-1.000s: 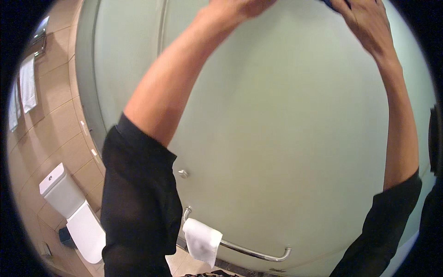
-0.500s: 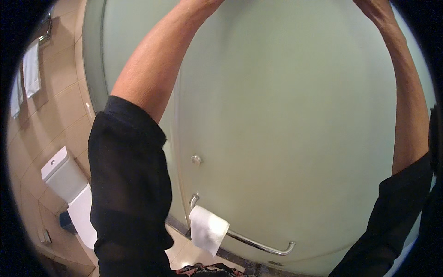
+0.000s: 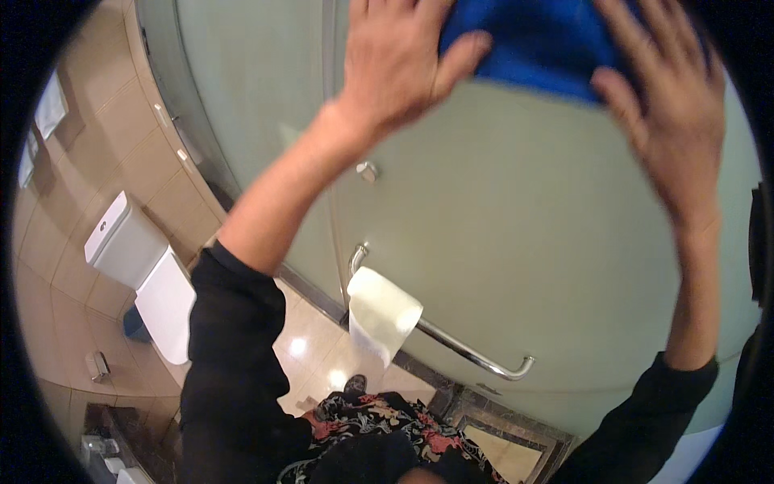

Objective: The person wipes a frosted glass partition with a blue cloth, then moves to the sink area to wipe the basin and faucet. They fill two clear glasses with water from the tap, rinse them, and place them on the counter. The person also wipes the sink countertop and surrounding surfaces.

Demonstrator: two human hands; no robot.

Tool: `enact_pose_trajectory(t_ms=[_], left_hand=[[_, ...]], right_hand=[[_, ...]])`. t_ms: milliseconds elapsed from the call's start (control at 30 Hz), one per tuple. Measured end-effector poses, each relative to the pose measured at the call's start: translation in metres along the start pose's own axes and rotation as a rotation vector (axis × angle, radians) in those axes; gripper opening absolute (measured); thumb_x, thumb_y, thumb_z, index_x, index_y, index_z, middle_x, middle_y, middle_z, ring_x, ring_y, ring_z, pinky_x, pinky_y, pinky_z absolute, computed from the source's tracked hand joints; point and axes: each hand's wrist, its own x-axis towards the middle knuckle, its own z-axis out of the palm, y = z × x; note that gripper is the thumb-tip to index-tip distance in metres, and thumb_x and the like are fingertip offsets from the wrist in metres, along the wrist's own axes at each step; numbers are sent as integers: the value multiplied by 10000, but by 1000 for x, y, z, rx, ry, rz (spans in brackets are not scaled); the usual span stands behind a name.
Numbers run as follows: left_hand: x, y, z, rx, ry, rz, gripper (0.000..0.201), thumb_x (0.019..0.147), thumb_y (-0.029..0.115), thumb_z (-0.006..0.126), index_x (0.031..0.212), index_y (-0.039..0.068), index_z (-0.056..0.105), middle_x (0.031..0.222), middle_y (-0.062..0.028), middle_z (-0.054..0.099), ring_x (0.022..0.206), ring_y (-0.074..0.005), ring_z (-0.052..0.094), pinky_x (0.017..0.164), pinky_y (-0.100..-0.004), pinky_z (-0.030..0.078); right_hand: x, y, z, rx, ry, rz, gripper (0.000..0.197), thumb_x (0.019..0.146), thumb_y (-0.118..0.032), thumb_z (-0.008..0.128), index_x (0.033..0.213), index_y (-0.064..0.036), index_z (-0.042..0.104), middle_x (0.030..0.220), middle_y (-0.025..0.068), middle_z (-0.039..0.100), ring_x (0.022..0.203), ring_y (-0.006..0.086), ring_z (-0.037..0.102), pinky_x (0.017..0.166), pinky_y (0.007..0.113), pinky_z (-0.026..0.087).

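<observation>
Behind the left hand (image 3: 403,68) and the right hand (image 3: 677,113), a frosted glass panel (image 3: 516,234) takes the greatest part of the view. Far to the left of the left hand is a wall of beige tiles (image 3: 105,64), and beside this wall, much lower than the same hand, stands a white toilet (image 3: 167,302) with its lid down. Well below both hands, a dark garment with a flower pattern (image 3: 395,423) can be seen. Higher than it, but lower than the hands, a metal bar (image 3: 476,359) runs across the glass. Between the two hands is a blue cloth (image 3: 536,48), which appears to lie against the glass. Both hands are open, with their fingers spread: the left hand has its thumb over the left part of the cloth, and the right hand has its thumb at the lower right border. Because of blur, I cannot tell how firmly they press. Below the left hand, a white towel (image 3: 383,310) hangs on the bar. Smallest is a metal knob (image 3: 367,171), just under the left hand's wrist.
</observation>
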Motion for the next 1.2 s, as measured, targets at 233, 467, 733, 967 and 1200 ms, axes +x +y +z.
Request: enact_pose_trajectory(t_ms=[233,467,733,967,1200], left_hand=[[-189,106,-59,-191,-463,-468,499,659,165,697,1041,-84,495,1417,-320,186,1309,-491,193,1023,-558,230],[-222,140,-66,-394,-557,-649,677,742,171,643,1316,-36,349,1428,-309,146,1324,-480,144,1045,-545,192],[-192,121,-33,-255,-323,-543,663,737,198,619,1271,-97,358,1434,-323,118,1331,-488,115,1033,-576,173],[-267,158,-72,-296,-765,-753,687,718,154,669,1276,-79,343,1394,-345,152,1297,-501,178,1039,-537,205],[-260,149,-61,-279,-673,-773,798,723,171,671,1321,-122,230,1397,-375,93,1302,-522,124,1052,-526,187]], right_hand=[[-113,-167,-8,649,-182,57,403,690,-220,651,1084,-148,607,1339,56,471,1276,244,391,1016,531,198],[-175,-206,-5,724,-240,-12,283,767,-184,613,1048,-151,609,1304,81,505,1247,263,431,1054,486,153],[-135,-188,4,598,-49,164,265,775,-166,609,1039,-163,631,1251,91,550,1214,267,467,1077,490,109],[-218,-249,-10,819,-350,-14,281,786,-139,557,1055,-90,621,1272,85,525,1217,225,452,891,415,326],[-191,-236,1,867,-279,-16,286,756,-116,566,1028,-41,615,1273,94,523,1212,239,457,866,431,366]])
